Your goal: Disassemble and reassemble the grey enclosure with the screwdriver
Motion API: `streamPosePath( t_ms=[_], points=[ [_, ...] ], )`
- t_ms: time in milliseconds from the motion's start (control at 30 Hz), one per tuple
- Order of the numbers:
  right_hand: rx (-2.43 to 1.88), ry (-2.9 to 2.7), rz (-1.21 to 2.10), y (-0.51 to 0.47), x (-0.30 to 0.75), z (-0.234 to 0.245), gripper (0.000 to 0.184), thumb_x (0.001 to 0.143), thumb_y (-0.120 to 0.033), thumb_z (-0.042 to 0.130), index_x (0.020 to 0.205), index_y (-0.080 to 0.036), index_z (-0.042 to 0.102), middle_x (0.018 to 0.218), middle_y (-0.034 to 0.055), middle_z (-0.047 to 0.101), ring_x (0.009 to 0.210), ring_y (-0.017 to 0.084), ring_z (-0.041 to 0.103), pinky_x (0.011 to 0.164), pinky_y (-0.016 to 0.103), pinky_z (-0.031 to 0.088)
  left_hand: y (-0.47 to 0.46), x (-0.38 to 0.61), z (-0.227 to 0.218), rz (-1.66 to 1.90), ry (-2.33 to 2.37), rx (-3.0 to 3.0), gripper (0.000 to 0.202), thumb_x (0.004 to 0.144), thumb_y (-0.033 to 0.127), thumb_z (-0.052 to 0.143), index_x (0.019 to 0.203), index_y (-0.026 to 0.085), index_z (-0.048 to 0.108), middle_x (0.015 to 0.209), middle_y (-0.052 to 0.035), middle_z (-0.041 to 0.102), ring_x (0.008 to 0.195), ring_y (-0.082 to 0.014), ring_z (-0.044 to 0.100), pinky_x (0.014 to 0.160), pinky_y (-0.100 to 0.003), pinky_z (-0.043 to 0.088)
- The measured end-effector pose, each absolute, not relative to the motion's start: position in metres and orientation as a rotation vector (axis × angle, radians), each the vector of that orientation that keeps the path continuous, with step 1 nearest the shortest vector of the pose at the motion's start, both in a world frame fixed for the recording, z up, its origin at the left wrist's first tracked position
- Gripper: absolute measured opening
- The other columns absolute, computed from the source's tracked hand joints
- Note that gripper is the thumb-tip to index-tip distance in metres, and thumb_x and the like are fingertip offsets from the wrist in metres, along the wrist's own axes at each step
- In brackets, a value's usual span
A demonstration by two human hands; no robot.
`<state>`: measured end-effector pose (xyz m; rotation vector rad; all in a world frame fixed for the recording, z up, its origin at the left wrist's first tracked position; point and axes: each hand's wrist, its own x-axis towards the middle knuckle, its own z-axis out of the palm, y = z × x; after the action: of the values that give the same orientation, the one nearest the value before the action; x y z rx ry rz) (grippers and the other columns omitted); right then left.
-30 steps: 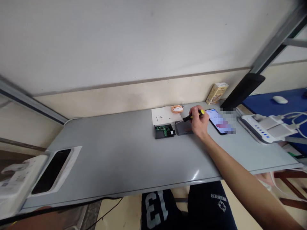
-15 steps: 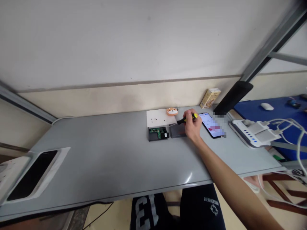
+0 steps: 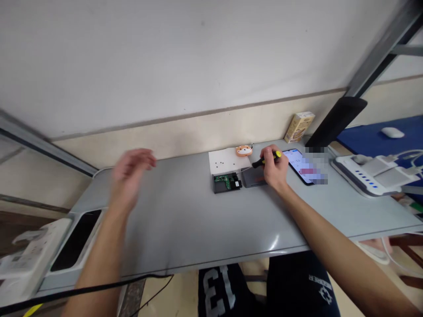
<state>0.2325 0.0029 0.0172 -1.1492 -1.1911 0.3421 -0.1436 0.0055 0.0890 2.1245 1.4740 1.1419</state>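
Note:
My right hand [image 3: 275,169] is wrapped round the black-and-yellow handle of a screwdriver [image 3: 258,163], whose thin shaft points left. Its tip reaches the top right corner of an opened dark case [image 3: 220,186] holding a green circuit board [image 3: 228,178]. Beneath the right hand lies a dark grey casing piece [image 3: 253,177], partly covered by the fingers. My left hand [image 3: 132,171] is raised over the left side of the desk, blurred by motion, its fingers loosely bent and apart, and nothing shows in them.
Several small dark screws [image 3: 221,163] lie on white paper [image 3: 227,157] behind the case, beside an orange animal-faced pouch [image 3: 243,151]. A lit phone [image 3: 299,165], a small carton [image 3: 299,127] and a power strip [image 3: 366,178] stand right. Another dark-screened device [image 3: 77,241] lies left.
My left hand has come into view from the lower left. The camera view has shifted, moving the desk things rightward. My right hand keeps hold of the screwdriver at the case.

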Motion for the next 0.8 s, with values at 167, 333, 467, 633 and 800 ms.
streamPosePath(
  t_ms=[167,333,467,633,800],
  points=[
    [-1.146,-1.204,0.341,0.004,0.233,0.017,0.045,0.099,-0.055,0.05,0.07,-0.021,0.055,0.06,-0.0033,0.048,0.053,0.011,0.044,0.052,0.025,0.036,0.01,-0.075,0.039,0.812,1.139,2.319,0.04,0.098,0.043,0.06,0.134,0.027,0.056,0.134,-0.0074,0.062,0.121,-0.0231,0.06,0.108,-0.044,0.049],
    [-1.15,-1.219,0.394,0.006,0.231,0.014,0.045,0.099,-0.057,0.05,0.071,-0.021,0.055,0.059,-0.0037,0.047,0.053,0.011,0.043,0.051,0.026,0.035,0.011,-0.015,0.012,0.517,1.017,2.614,0.07,0.091,0.047,0.072,0.151,0.031,0.041,0.155,-0.0089,0.049,0.145,-0.0299,0.042,0.121,-0.051,0.031],
    [-1.156,-1.303,0.427,0.004,0.227,0.013,0.042,0.099,-0.054,0.05,0.074,-0.021,0.056,0.062,-0.0031,0.049,0.055,0.011,0.045,0.054,0.026,0.037,0.016,-0.008,-0.003,0.528,1.076,2.639,0.075,0.091,0.046,0.072,0.155,0.03,0.035,0.154,-0.0096,0.05,0.144,-0.0296,0.044,0.121,-0.052,0.029],
    [-1.167,-1.375,0.5,-0.003,0.22,0.017,0.037,0.099,-0.052,0.052,0.078,-0.022,0.057,0.06,-0.0038,0.047,0.053,0.012,0.042,0.053,0.027,0.035,0.016,-0.012,-0.013,0.601,1.125,2.603,0.071,0.094,0.044,0.069,0.154,0.029,0.035,0.149,-0.0094,0.056,0.136,-0.0288,0.052,0.12,-0.052,0.027],
    [-1.169,-1.484,0.477,-0.007,0.218,0.021,0.033,0.1,-0.048,0.053,0.08,-0.022,0.057,0.064,-0.0027,0.052,0.056,0.012,0.044,0.056,0.027,0.038,0.016,-0.012,-0.014,0.573,1.104,2.599,0.068,0.096,0.042,0.066,0.154,0.03,0.034,0.146,-0.0079,0.06,0.13,-0.027,0.059,0.12,-0.051,0.028]
  ],
)
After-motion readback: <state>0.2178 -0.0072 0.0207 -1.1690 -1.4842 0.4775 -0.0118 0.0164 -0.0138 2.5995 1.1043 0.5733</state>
